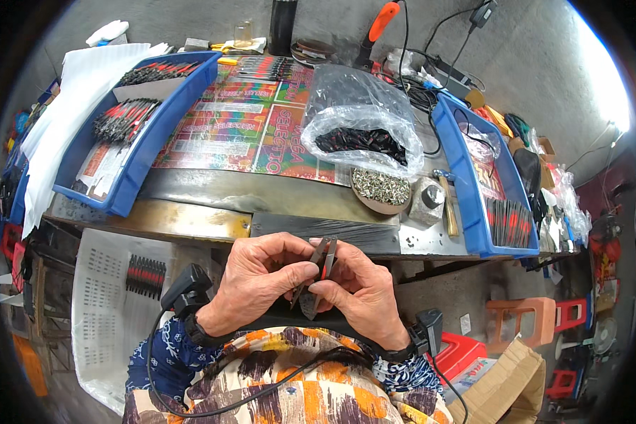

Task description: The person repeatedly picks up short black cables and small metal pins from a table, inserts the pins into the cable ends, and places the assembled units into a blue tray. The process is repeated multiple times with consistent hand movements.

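Over my lap, both hands meet on a small dark tool [328, 260] with two slim legs that join at the top and a red part on one leg; its exact kind I cannot make out. My left hand [261, 275] pinches the left leg between thumb and fingers. Thumb and forefinger of my right hand [360, 290] press on the right leg. The fingers partly hide the lower end of the tool. Just beyond the hands lies the dark front edge [325, 230] of the workbench.
Blue trays with black-and-red pieces stand left [136, 185] and right [482, 244]. Between them are a plastic bag [364, 92] of black parts, a bowl [383, 205] of small metal parts and a brush [449, 212]. A white crate [106, 297] stands low left, a cardboard box [505, 385] low right.
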A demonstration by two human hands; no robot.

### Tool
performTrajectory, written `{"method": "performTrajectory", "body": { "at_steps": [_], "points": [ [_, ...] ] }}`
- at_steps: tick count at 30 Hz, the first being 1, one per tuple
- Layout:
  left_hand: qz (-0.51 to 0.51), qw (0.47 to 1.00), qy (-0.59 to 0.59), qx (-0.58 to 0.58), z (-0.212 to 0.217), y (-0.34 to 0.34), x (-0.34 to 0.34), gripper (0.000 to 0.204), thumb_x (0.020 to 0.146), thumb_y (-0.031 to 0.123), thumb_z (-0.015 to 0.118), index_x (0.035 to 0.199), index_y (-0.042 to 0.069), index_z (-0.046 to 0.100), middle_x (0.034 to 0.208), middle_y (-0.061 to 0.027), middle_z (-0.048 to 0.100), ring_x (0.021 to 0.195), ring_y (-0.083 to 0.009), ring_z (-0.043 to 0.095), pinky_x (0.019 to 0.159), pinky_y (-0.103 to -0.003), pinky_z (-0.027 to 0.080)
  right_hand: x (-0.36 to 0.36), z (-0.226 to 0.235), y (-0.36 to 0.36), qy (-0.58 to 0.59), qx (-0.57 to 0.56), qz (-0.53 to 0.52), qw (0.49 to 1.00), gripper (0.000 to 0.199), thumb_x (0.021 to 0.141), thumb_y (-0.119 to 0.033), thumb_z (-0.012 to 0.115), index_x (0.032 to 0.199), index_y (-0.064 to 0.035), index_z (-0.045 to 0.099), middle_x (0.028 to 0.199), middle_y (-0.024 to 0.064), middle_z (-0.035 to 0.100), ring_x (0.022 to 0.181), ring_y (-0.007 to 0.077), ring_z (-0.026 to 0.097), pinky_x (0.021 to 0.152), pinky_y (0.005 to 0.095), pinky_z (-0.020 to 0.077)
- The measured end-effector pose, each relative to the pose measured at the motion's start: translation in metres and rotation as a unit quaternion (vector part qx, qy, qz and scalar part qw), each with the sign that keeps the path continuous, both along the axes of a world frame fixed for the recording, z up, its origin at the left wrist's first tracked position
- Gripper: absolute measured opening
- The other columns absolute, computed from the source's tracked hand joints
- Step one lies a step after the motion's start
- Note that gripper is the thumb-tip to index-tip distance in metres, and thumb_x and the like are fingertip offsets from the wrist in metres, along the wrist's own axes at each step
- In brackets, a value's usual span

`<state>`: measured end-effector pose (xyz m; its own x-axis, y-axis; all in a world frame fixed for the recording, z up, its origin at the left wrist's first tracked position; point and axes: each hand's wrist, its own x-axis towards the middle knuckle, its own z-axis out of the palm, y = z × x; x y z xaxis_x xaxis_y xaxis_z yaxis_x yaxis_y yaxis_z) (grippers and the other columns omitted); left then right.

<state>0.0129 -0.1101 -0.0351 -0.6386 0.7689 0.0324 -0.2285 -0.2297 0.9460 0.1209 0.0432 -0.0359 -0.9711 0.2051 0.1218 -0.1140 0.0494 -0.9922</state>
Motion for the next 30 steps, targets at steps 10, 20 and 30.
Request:
{"method": "performTrajectory", "body": {
  "at_steps": [10,20,30],
  "points": [
    [0.017,0.998,-0.056,0.026,-0.008,0.008,0.01,0.012,0.09,0.006,0.071,0.098,-0.003,0.068,0.082,-0.0069,0.069,0.064,-0.0092,0.062,0.054,-0.022,0.052,0.005,-0.004,-0.002,0.004,0.056,-0.01,0.998,0.052,0.09,-0.002,0.068,0.138,-0.0006,0.05,0.098,0.007,0.07,0.079,0.0079,0.066,0.067,0.023,0.0545],
    [0.015,0.998,-0.047,0.044,-0.017,0.01,0.012,0.013,0.093,0.006,0.067,0.101,-0.004,0.069,0.083,-0.0045,0.068,0.067,-0.0053,0.059,0.056,-0.02,0.049,0.007,-0.001,-0.003,0.004,0.075,-0.013,0.997,0.052,0.09,-0.001,0.068,0.139,-0.0015,0.051,0.101,0.0073,0.07,0.082,0.0098,0.067,0.07,0.0236,0.0549],
    [0.017,0.998,-0.048,0.045,-0.017,0.01,0.013,0.013,0.093,0.005,0.067,0.102,-0.004,0.069,0.083,-0.0059,0.069,0.065,-0.0063,0.061,0.054,-0.02,0.05,0.008,-0.002,-0.004,-0.008,0.069,-0.019,0.997,0.056,0.09,-0.002,0.069,0.142,-0.006,0.049,0.092,0.0035,0.069,0.077,0.0045,0.062,0.063,0.0203,0.0506]
  ]
}}
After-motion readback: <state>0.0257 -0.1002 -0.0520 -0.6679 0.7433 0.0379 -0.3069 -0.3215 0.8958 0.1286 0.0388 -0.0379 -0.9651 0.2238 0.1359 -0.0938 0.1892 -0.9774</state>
